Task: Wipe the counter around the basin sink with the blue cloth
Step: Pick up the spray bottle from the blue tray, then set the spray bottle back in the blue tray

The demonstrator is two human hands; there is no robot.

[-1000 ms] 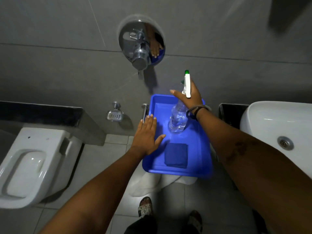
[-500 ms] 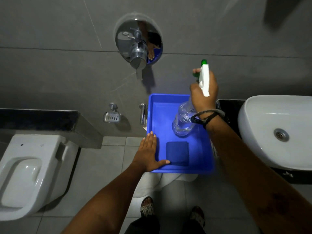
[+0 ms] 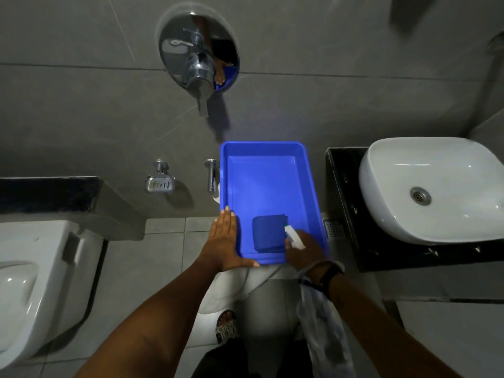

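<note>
The folded blue cloth (image 3: 268, 233) lies in the near part of a blue tray (image 3: 272, 165). My left hand (image 3: 223, 241) lies flat on the tray's near left corner, fingers straight, thumb along the near rim. My right hand (image 3: 302, 251) grips a clear spray bottle (image 3: 321, 323) by its neck. The white nozzle points at the cloth's right edge and the bottle's body hangs back along my forearm. The white basin sink (image 3: 436, 186) sits on a black counter (image 3: 343, 186) at the right, apart from both hands.
A white toilet (image 3: 27, 282) stands at the left under a dark ledge. A chrome mixer (image 3: 199, 58), soap dish (image 3: 159, 184) and tap are on the grey wall. A white towel (image 3: 240, 285) hangs below the tray. My sandalled foot (image 3: 226, 326) stands on the tiled floor.
My right hand has lifted the spray bottle off the tray, swung it down and brought it to the tray's near right corner beside the cloth. My left hand slid to the near left corner.
</note>
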